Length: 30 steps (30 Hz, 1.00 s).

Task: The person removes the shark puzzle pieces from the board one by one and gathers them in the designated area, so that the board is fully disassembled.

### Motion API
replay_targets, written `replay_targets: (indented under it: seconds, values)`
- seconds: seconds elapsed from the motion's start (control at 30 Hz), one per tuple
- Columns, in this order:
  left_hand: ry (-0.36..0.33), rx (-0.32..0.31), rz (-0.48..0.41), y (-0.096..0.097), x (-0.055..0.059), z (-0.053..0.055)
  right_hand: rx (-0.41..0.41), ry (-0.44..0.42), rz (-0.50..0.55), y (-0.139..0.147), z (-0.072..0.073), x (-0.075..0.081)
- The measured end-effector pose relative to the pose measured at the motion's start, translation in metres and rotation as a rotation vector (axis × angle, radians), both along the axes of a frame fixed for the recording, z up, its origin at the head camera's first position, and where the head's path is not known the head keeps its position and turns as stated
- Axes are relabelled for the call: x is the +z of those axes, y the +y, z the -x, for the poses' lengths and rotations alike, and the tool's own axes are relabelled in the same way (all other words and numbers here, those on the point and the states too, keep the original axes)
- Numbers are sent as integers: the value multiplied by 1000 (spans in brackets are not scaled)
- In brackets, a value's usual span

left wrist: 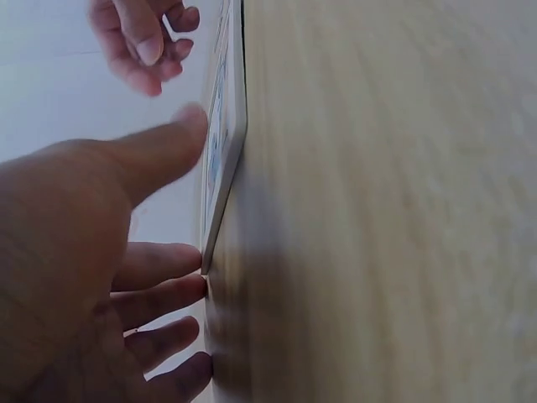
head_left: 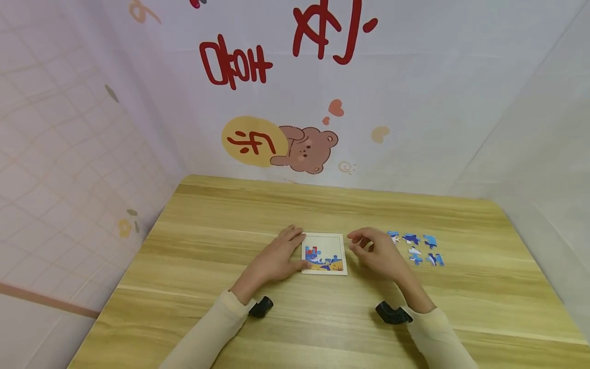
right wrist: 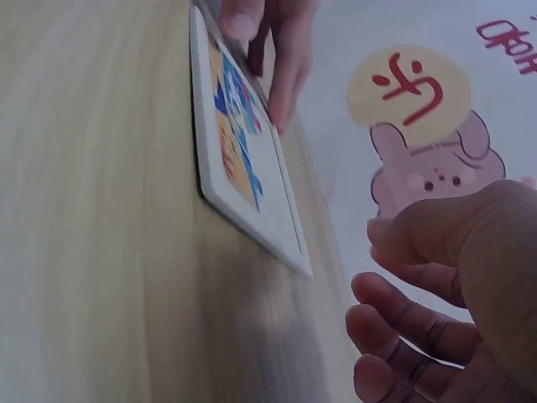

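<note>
A square jigsaw puzzle (head_left: 322,261) lies in a white-rimmed tray (head_left: 324,234) on the table. Joined pieces fill its lower part and left side with a blue and yellow picture; the upper right shows bare backing. My left hand (head_left: 278,256) rests at the tray's left edge, its thumb (left wrist: 164,155) over the lower left corner and its fingertips along the side. To the right of the tray, my right hand (head_left: 378,253) hovers with loosely bent fingers, thumb close to the index finger. Nothing shows between those fingers in the right wrist view.
Several loose jigsaw pieces (head_left: 435,259) lie to the right of my right hand, which partly overlaps one of them in the head view. The wooden table (head_left: 304,323) meets a printed wall covering (head_left: 415,102) at the back.
</note>
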State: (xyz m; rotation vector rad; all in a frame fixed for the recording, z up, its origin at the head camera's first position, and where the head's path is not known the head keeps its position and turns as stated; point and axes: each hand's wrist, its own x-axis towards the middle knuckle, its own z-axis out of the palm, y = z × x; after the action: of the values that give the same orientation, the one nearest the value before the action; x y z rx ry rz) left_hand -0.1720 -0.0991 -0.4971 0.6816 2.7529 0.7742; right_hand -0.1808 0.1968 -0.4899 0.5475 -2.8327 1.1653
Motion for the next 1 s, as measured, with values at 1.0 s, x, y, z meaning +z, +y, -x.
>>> replay_targets:
  seconds: [1.0]
  values:
    - [2, 43, 11, 4, 2, -1, 62, -42, -113, -76, 3, -17]
